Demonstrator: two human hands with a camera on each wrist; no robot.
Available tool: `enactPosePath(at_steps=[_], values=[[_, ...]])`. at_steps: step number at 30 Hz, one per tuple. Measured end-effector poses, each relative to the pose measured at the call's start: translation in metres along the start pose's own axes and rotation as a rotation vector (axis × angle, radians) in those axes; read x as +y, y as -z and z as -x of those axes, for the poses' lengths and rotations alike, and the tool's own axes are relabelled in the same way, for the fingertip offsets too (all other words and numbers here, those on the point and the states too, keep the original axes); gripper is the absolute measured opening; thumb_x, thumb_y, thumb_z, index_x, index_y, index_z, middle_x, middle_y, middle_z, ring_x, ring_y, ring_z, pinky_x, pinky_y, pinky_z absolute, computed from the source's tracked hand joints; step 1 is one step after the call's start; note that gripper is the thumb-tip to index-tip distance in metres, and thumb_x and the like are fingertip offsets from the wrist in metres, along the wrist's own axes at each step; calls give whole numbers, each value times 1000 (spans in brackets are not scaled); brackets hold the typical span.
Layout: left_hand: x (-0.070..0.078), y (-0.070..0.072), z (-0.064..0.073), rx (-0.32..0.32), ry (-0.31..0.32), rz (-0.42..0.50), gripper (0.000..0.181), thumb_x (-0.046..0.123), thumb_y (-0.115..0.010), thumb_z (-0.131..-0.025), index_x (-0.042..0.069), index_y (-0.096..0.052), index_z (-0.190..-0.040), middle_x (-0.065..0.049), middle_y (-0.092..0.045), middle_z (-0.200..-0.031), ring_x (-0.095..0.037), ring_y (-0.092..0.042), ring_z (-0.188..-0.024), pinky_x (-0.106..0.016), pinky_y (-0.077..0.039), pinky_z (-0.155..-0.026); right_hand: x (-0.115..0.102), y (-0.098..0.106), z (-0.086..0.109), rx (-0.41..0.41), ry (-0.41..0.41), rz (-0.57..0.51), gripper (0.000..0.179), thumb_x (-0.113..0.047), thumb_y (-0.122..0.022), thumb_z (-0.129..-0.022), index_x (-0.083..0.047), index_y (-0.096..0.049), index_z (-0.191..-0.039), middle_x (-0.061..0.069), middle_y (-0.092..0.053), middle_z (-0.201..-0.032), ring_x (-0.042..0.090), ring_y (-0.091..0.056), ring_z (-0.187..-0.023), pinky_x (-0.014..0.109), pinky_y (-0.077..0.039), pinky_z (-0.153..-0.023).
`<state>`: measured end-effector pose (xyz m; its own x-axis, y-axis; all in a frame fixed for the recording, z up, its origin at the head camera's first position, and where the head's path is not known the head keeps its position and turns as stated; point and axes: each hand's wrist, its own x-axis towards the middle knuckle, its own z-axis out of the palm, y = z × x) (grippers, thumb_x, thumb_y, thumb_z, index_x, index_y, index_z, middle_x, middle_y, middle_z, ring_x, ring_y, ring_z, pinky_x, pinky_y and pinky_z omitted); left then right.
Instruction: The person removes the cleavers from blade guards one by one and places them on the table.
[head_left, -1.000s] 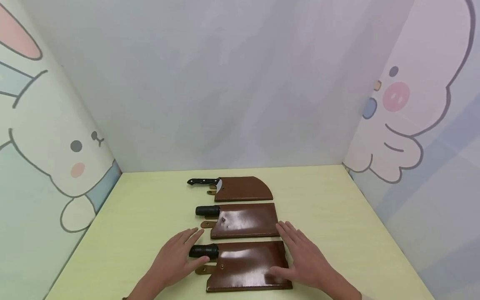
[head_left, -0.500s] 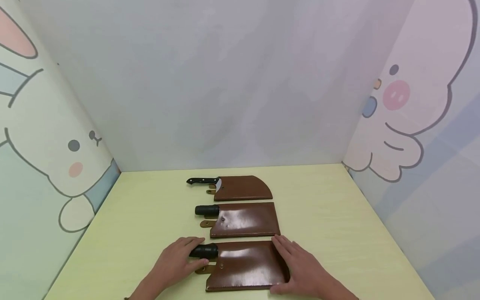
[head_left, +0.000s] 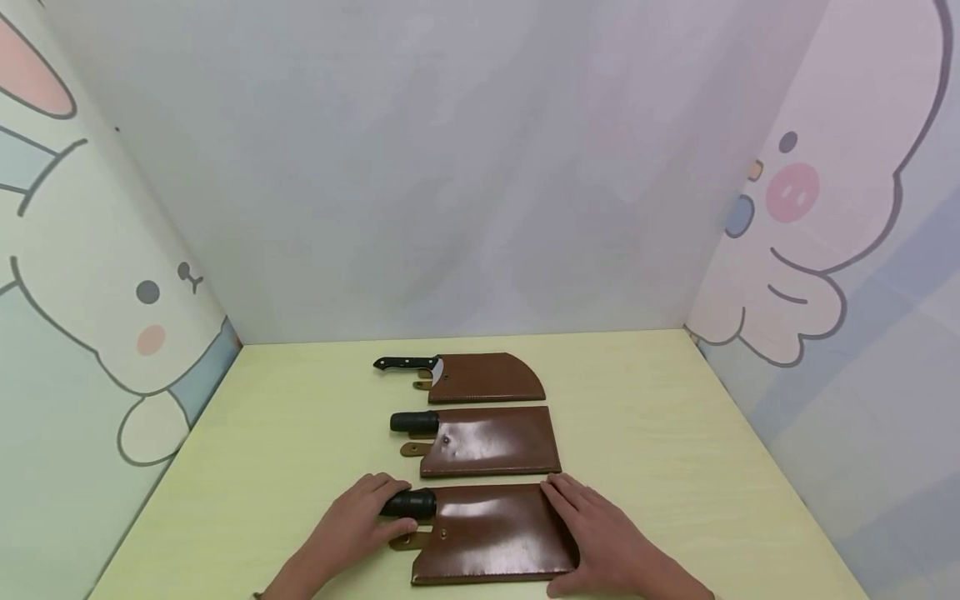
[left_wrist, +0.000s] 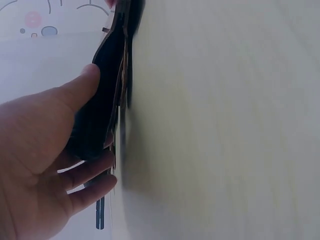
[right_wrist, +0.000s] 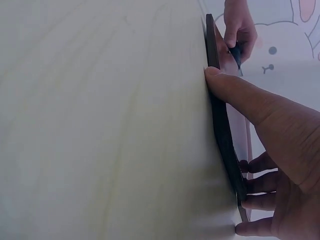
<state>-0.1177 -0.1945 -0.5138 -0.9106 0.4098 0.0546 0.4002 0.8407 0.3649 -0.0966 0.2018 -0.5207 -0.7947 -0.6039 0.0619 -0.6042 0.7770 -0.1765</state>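
Nearest me on the table lies a cleaver in a glossy brown leather sheath [head_left: 491, 533], its black handle [head_left: 412, 503] pointing left. My left hand [head_left: 345, 525] grips that handle, thumb on the near side and fingers on the far side; in the left wrist view the handle [left_wrist: 102, 95] sits between thumb and fingers. A brown snap strap [head_left: 406, 542] shows below it. My right hand [head_left: 611, 542] holds the sheath's right end, fingers at the far corner and thumb at the near one. In the right wrist view the thumb presses the sheath's dark edge [right_wrist: 222, 117].
Behind it lies a second sheathed cleaver [head_left: 498, 442], and farther back a knife with a riveted black handle [head_left: 405, 363] in a curved brown sheath [head_left: 487, 377]. All rest on a pale yellow table [head_left: 637, 408] bounded by a grey wall [head_left: 465, 167] and cartoon-printed side walls.
My right hand has come down from beside the sheath onto its right end, thumb moving to the near corner. My left fingers have closed in around the handle.
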Motion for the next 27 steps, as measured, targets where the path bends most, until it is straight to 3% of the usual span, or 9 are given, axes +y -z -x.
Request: enactPosePath(at_steps=[6,11,15,20,27], values=[[-2,-2,-3,-34,-14,72,53,61,-69,-88,17,-70,-118,11,-59,-105,-8,-54,-93,-35,-51,-80,3,0,-3,-42,-8,-33,128,-95,-55,-68,-6,-36,-158,14,-39,-161,34,-41,-145,54,-41,-108],[-5,-4,-5,-1,-52,69,49,61,-69,-88,19,-72,-114,12,-58,-104,-7,-52,-91,-33,-50,-77,5,0,-6,-86,-19,-51,130,-97,-56,-66,-8,-34,-159,14,-39,-161,35,-42,-144,58,-39,-109],[-6,-5,-7,20,-86,70,47,60,-71,-86,19,-72,-112,12,-58,-102,-5,-49,-88,-30,-48,-75,6,0,-7,-70,3,-21,131,-98,-54,-66,-6,-36,-158,15,-41,-159,33,-44,-143,57,-39,-109],[-7,-4,-10,-9,-97,127,47,56,-75,-85,18,-70,-113,12,-56,-102,-5,-49,-88,-30,-47,-76,5,0,-7,-36,36,7,130,-97,-55,-67,-3,-39,-156,16,-44,-157,32,-45,-142,52,-41,-109],[-7,-6,-11,15,-119,138,47,54,-75,-85,15,-71,-111,11,-56,-100,-6,-50,-86,-30,-47,-73,3,4,-7,-58,32,13,127,-95,-55,-69,-3,-40,-155,16,-44,-157,34,-46,-141,49,-41,-109]])
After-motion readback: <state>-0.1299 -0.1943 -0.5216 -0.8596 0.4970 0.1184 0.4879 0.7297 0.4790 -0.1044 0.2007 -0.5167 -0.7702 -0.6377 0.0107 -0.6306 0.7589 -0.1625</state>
